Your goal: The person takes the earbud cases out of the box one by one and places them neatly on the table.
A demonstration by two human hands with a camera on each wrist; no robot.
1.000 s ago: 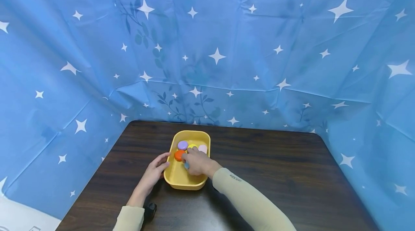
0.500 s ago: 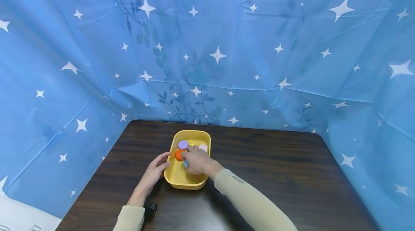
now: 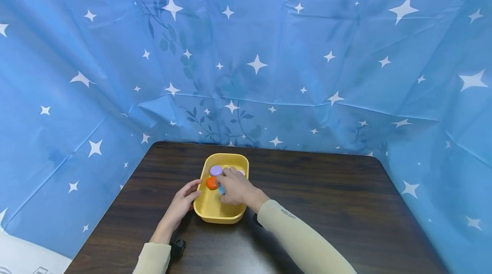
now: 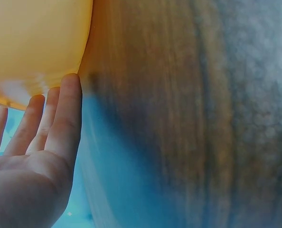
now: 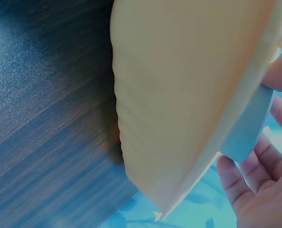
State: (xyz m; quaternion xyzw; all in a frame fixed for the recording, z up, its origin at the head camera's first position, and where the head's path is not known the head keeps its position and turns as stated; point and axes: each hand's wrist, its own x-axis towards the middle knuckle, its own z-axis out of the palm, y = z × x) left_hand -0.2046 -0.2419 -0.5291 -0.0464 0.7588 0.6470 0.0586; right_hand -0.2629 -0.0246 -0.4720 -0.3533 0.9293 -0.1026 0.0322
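A yellow rectangular tray (image 3: 215,219) stands on the dark table, its near end toward me. My left hand (image 3: 182,205) rests at the tray's left side; in the left wrist view, its nearly straight fingers (image 4: 67,109) touch the outer wall. My right hand (image 3: 239,187) is over the tray and pinches a light blue piece (image 3: 221,189). In the right wrist view, that blue piece (image 5: 248,126) shows flat and smooth between thumb and fingers, level with the rim. Beside it in the tray lie a round orange piece (image 3: 212,182) and a round purple one (image 3: 216,170). A pale pink piece (image 3: 241,172) is mostly hidden behind my hand.
The dark wood table (image 3: 326,205) extends well to the right of the tray. A blue curtain (image 3: 269,73) with white stars hangs behind and at the sides. Black wrist gear (image 3: 177,249) is on my left forearm.
My right hand has lifted slightly with the light blue piece, which now shows more. The yellow piece seen earlier is now hidden behind the hand. My left hand stays at the tray.
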